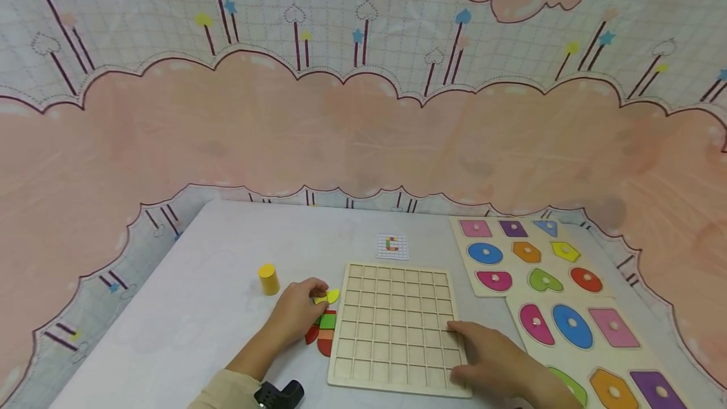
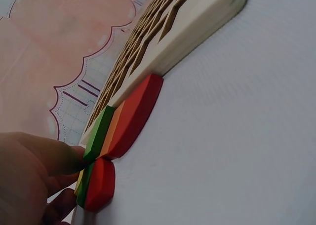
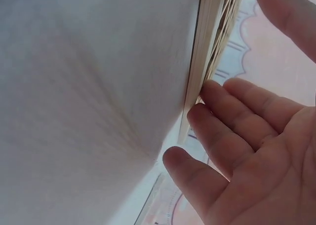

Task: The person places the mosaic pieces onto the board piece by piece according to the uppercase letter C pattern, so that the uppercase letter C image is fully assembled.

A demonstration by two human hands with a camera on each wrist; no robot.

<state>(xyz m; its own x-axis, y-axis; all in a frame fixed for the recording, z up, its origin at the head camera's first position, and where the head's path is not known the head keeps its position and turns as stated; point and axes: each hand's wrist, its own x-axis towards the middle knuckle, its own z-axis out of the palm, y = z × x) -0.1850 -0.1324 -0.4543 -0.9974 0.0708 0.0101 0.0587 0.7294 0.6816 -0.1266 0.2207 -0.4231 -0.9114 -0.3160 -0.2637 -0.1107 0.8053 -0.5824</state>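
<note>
In the head view, my left hand [image 1: 295, 313] pinches a small yellow block [image 1: 320, 300] between thumb and fingers, beside another yellow rounded piece [image 1: 333, 296]. Just below lie a green block [image 1: 327, 320], an orange one [image 1: 325, 334] and red rounded pieces [image 1: 324, 347], against the left edge of a wooden grid board [image 1: 397, 327]. Up close in the left wrist view, the thumb lies by the green block [image 2: 99, 133]; the fingertips are partly hidden. My right hand [image 1: 494, 358] rests at the board's right edge with its fingers extended and apart, gripping nothing.
A yellow cylinder [image 1: 269, 279] stands left of the board. Behind the board lies a small pattern card [image 1: 392, 247]. Two shape-puzzle boards with knobbed pieces, an upper one [image 1: 462, 251] and a lower one [image 1: 573, 358], occupy the right side of the white table [image 1: 170, 308].
</note>
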